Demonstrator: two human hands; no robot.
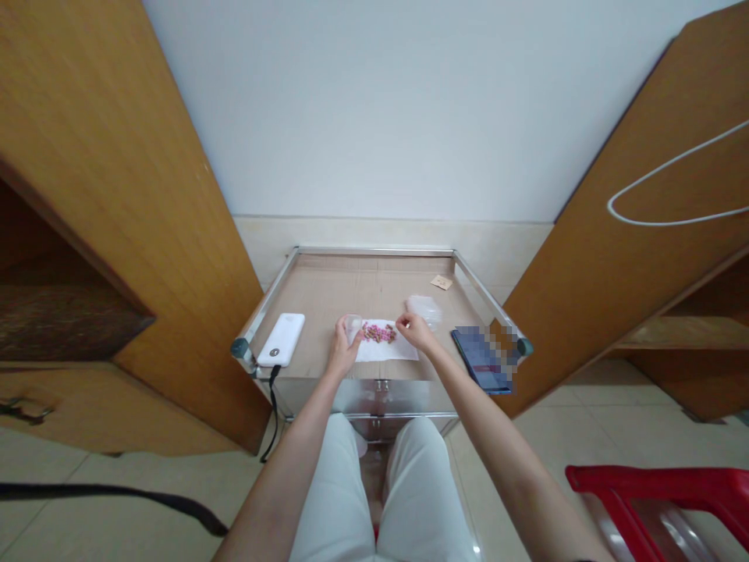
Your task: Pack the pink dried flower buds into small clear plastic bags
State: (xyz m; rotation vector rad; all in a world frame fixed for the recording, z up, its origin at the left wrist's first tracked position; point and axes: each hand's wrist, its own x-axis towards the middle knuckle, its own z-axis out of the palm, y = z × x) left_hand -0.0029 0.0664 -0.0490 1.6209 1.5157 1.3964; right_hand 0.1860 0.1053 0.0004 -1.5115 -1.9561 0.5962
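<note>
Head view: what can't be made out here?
All in the head view:
- Right hand: anything between its fingertips is too small to tell.
- Cup in the left hand: contents unclear; too small, partly covered by fingers.
- Pink and brown pieces: too small and crowded to count or identify.
- Phone: screen content hidden by pixelation.
- Red stool: cut off by the right edge.

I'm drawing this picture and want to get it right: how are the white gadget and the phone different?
The white gadget is pale, while the phone is dark. A black cord hangs from the gadget's near end; no cord shows on the phone. In the picture, the gadget's far end leans right, the phone's leans left. Both are longer than they are wide.
</note>
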